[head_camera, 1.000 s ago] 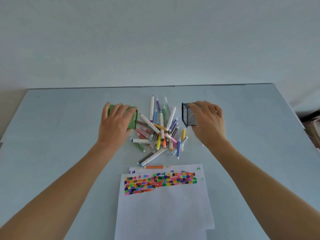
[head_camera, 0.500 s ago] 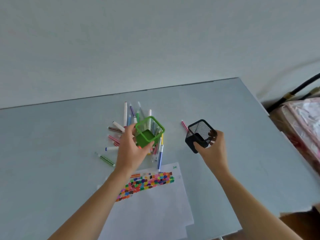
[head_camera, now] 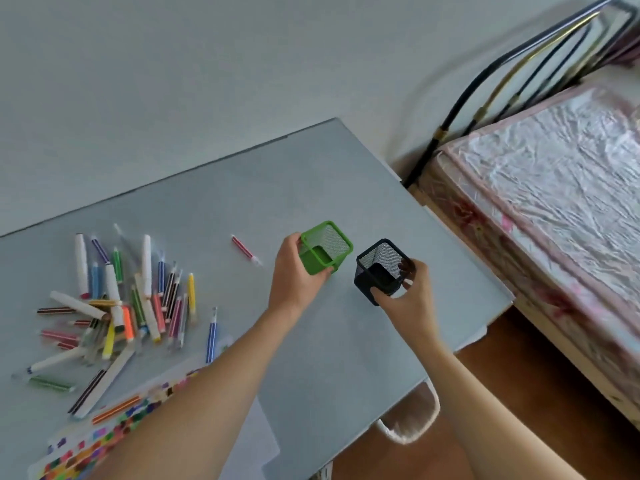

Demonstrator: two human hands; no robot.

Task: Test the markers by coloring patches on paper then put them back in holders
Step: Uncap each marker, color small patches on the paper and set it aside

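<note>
My left hand (head_camera: 294, 275) grips an empty green mesh holder (head_camera: 325, 247), held upright over the right part of the grey table (head_camera: 242, 188). Right beside it, my right hand (head_camera: 405, 296) grips an empty black mesh holder (head_camera: 381, 268), tilted a little. A heap of several coloured markers (head_camera: 121, 306) lies on the table at the left. One red marker (head_camera: 244, 249) lies alone between the heap and the holders. White paper with rows of coloured patches (head_camera: 104, 434) lies at the near left, partly under my left forearm.
The table's right edge (head_camera: 498, 306) is close to the black holder. Beyond it stands a bed with a plastic-wrapped mattress (head_camera: 554, 174) and a metal headboard (head_camera: 519, 53). A white chair back (head_camera: 412, 424) shows below the table's near edge.
Both hands have lifted the holders off the marker heap and carried them to the right side of the table. The view has swung right, bringing the bed into sight.
</note>
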